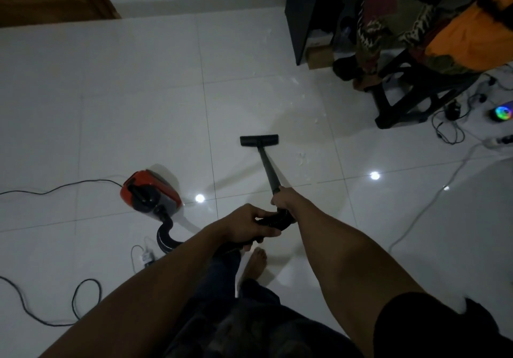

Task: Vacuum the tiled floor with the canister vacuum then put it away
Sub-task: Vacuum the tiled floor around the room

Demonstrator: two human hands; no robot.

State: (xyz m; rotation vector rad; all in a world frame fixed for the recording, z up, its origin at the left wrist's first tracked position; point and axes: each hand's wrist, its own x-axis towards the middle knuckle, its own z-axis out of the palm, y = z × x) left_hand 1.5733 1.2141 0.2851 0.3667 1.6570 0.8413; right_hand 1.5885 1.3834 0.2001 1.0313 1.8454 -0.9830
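A red and black canister vacuum (150, 191) stands on the white tiled floor (111, 107) to my left. Its black hose (163, 235) curves from the canister toward my hands. My left hand (249, 224) grips the black curved handle (273, 220) of the hose. Further up, my right hand (286, 198) grips the lower end of the dark wand (268, 166). The wand slopes forward to the flat black floor head (258, 140), which rests on the tiles ahead of me. Small pale scraps (301, 159) lie just right of the wand.
A black stool (410, 94) with clothes piled on it stands at the right, beside dark furniture (305, 10). Cables (449, 130), a power strip (497, 141) and a glowing gadget (503, 113) lie at far right. The vacuum's cord (55, 188) trails left. My bare foot (255, 260) is below the handle.
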